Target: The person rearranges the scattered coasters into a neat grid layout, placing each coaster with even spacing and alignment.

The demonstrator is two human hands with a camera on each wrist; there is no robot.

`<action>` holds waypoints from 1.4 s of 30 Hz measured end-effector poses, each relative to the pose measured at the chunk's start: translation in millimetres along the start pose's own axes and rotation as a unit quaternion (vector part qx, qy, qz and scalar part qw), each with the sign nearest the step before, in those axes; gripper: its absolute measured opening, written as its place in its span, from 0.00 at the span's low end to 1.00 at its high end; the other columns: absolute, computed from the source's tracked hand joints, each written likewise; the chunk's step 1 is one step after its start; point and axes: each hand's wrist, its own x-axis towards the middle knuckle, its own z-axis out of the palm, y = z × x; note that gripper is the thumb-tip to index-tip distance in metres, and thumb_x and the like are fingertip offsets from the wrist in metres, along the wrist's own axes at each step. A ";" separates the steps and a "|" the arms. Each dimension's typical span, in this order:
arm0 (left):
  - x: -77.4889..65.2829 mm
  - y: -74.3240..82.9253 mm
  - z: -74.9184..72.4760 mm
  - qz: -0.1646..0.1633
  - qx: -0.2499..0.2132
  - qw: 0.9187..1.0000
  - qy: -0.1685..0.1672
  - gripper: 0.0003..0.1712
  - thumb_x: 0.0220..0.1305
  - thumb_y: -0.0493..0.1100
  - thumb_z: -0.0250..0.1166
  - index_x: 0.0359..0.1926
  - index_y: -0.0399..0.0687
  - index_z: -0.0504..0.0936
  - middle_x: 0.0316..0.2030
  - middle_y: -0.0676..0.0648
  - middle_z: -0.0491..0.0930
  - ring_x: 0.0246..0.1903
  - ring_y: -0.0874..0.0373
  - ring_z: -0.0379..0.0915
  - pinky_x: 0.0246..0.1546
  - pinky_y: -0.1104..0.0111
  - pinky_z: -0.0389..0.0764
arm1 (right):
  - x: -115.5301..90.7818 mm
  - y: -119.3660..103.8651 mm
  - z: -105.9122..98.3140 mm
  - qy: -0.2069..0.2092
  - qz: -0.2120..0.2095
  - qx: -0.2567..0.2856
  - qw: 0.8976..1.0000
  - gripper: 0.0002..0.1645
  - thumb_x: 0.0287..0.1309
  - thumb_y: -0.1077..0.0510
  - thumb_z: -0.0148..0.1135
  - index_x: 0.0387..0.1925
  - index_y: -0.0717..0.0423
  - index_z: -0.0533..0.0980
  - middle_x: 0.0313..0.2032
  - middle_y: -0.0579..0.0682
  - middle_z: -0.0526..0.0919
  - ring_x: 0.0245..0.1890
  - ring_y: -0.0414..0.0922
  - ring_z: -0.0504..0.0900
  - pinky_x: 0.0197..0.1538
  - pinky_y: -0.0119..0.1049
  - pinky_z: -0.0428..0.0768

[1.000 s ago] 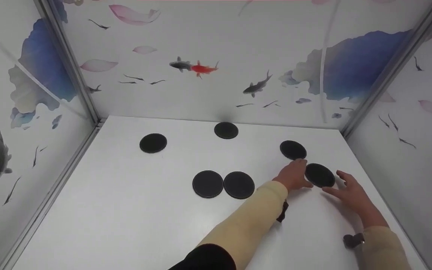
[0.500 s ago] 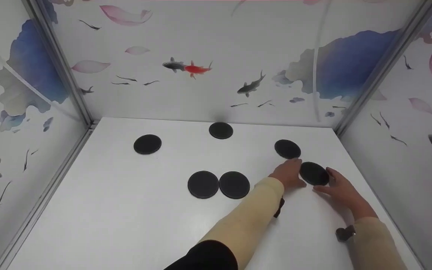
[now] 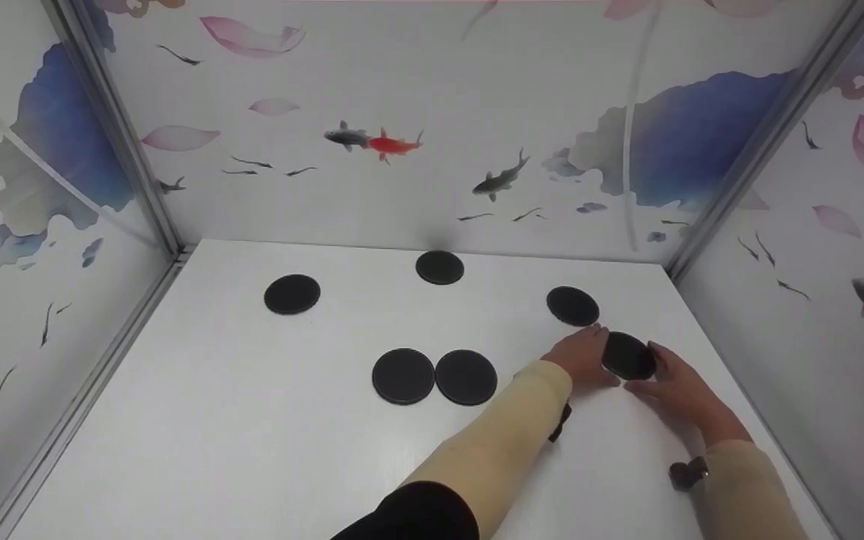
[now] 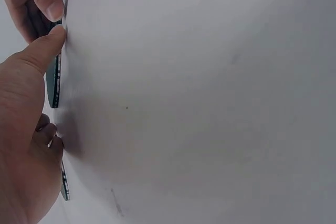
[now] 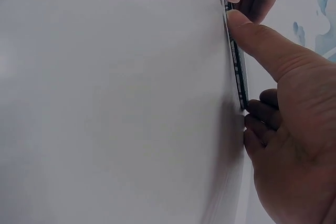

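A thin black round disc [image 3: 628, 356] lies at the right of the white table between both hands. The left hand [image 3: 582, 356] holds its left side, with the thumb on the near edge and the fingers on the far left. From the right, the right hand [image 3: 679, 394] grips the same disc, its fingers at the right edge and its thumb at the near edge. In the right wrist view the disc's rim [image 5: 239, 72] carries pale markings and sits close over the tabletop. Another black disc [image 3: 573, 306] lies just beyond the left hand's fingers.
Two black discs, a left one [image 3: 403, 376] and a right one [image 3: 466, 377], lie side by side mid-table. One more disc [image 3: 439, 267] is near the back wall, another [image 3: 292, 294] at back left. Printed walls [image 3: 372, 202] enclose the table [image 3: 237, 435] on three sides.
The right hand's fingers have come in from beside the disc to its right edge. Both thumbs are now nearer each other at its near edge. The head view has shifted slightly.
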 end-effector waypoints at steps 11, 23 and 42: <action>-24.3 8.4 -24.2 0.043 -0.059 0.996 0.048 0.32 0.66 0.54 0.82 0.69 0.57 0.85 0.60 0.57 0.87 0.63 0.64 0.80 0.68 0.73 0.74 | 1.0 0.2 1.5 0.007 -0.008 0.007 1.000 0.70 0.67 0.36 0.78 0.86 0.69 0.48 0.82 0.77 0.54 0.82 0.77 0.49 0.79 0.76 0.52; 14.9 -2.0 10.5 0.013 -0.035 0.999 0.036 0.37 0.64 0.63 0.80 0.69 0.58 0.83 0.59 0.58 0.86 0.61 0.64 0.81 0.66 0.72 0.77 | -0.4 -3.3 1.8 0.025 -0.023 -0.005 0.999 0.63 0.69 0.42 0.78 0.84 0.72 0.54 0.79 0.78 0.60 0.81 0.77 0.54 0.79 0.75 0.55; 1.9 -9.5 -14.6 0.007 -0.079 0.997 -0.001 0.47 0.59 0.67 0.83 0.74 0.56 0.79 0.67 0.58 0.81 0.67 0.65 0.76 0.69 0.73 0.72 | 2.2 -6.3 0.4 0.029 -0.040 0.004 0.999 0.64 0.66 0.39 0.80 0.82 0.74 0.58 0.78 0.77 0.63 0.80 0.76 0.59 0.78 0.72 0.61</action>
